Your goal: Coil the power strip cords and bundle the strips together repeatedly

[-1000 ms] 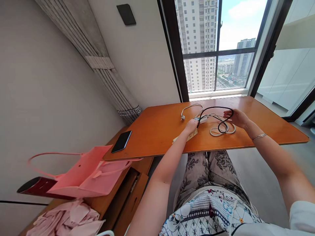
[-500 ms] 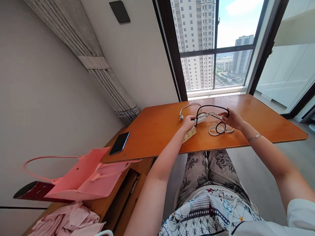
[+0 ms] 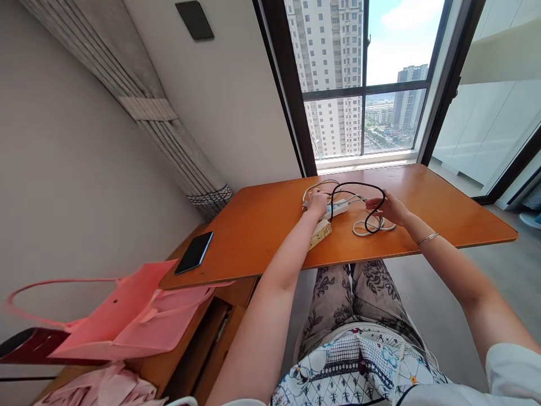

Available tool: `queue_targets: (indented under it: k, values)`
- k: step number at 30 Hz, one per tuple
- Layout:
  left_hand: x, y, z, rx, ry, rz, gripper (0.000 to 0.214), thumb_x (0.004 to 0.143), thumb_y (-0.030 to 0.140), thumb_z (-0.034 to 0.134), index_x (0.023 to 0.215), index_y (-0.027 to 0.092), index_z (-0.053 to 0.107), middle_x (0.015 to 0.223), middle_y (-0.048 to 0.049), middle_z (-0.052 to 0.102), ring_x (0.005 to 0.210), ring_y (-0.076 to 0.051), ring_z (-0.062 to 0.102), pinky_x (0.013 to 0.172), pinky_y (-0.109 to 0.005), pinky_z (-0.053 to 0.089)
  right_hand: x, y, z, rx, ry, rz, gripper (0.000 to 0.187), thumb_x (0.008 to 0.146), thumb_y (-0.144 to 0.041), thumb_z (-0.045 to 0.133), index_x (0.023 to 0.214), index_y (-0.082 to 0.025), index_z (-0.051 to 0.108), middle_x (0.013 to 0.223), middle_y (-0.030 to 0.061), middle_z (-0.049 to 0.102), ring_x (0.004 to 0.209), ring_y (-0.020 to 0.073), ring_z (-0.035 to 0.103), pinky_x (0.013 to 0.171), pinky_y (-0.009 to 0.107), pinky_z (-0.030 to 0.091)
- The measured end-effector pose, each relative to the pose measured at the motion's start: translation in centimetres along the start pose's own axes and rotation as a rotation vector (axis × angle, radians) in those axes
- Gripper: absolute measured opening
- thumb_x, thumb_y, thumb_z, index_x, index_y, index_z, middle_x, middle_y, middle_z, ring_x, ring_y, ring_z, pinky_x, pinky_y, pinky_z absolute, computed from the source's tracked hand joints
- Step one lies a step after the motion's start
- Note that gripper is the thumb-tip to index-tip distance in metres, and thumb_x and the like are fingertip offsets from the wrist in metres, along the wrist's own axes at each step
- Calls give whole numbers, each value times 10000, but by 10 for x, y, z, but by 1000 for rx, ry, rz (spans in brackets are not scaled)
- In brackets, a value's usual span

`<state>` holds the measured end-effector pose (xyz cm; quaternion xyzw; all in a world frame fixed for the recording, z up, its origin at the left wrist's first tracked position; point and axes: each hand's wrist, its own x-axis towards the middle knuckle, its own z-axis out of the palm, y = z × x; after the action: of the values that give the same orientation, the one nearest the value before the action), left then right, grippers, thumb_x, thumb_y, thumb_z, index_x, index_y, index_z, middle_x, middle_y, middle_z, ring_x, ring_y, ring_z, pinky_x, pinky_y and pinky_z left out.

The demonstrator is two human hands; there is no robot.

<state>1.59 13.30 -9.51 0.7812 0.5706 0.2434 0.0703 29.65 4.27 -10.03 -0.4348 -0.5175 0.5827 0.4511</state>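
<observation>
My left hand [image 3: 318, 203] is closed over the left side of the cord tangle, beside the white plug [image 3: 305, 205]. What its fingers grip is hidden behind the hand. My right hand [image 3: 389, 207] holds up a loop of black cable [image 3: 359, 183], which crosses its fingers and arches over to the left. Between the hands lies a white power strip [image 3: 338, 208]. A cream power strip [image 3: 320, 234] rests nearer me, partly covered by my left forearm. A coiled white cord [image 3: 361, 228] lies under the black loop, below my right hand.
The orange-brown tabletop [image 3: 262, 225] ends just above my legs. A black phone [image 3: 194, 252] lies near its left edge. Below on the left, a pink bag [image 3: 127, 316] and pink cloth [image 3: 101, 389] rest on a wooden cabinet. A window [image 3: 363, 124] stands behind the table.
My left hand has shifted left and away from me, toward the white plug, uncovering more of both power strips. My right hand still supports the black loop. The view has turned slightly.
</observation>
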Motion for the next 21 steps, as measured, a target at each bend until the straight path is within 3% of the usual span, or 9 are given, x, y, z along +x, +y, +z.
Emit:
queue_targets:
  k: [5,9,12,14,18,21]
  values:
    - [0,-5,11,19,-135,66,380,675,98,595,993,197,777,1252,-98,692,1250,-296,512,1079,-370,401,9,13,-8,-338,122,-73,644,888,-733,383,919,-199,742,1201,106,721,1179,295,587,969,404,448]
    - [0,-10,14,25,-203,83,287,718,180,614,962,167,763,1230,-112,693,1235,-270,558,1068,-303,413,20,21,-16,-515,151,-57,592,894,-679,408,859,-182,727,1043,125,753,976,280,647,812,371,500]
    - [-1,-14,13,42,-237,63,309,720,279,667,997,165,745,1276,-131,664,1302,-296,528,1102,-323,389,27,26,-19,-663,192,-57,548,910,-601,402,742,-180,709,825,119,739,784,244,640,717,351,505]
    - [-1,-15,12,50,-260,46,405,681,354,728,1042,171,724,1344,-150,618,1345,-328,491,1115,-358,380,29,28,-17,-735,186,-73,442,877,-534,503,671,-192,693,686,91,692,734,233,619,728,348,503]
    - [-3,-16,14,46,-282,32,611,591,416,820,1117,143,669,1455,-217,500,1390,-367,443,1124,-393,372,26,30,-8,-923,144,-136,105,745,-306,712,699,-212,718,764,71,700,874,261,629,874,360,486]
    - [-6,-16,15,24,-257,43,590,642,398,805,1141,135,633,1505,-227,435,1436,-346,393,1142,-378,356,24,29,1,-1056,151,-153,58,766,-218,695,794,-204,743,954,112,717,1049,285,616,974,365,455]
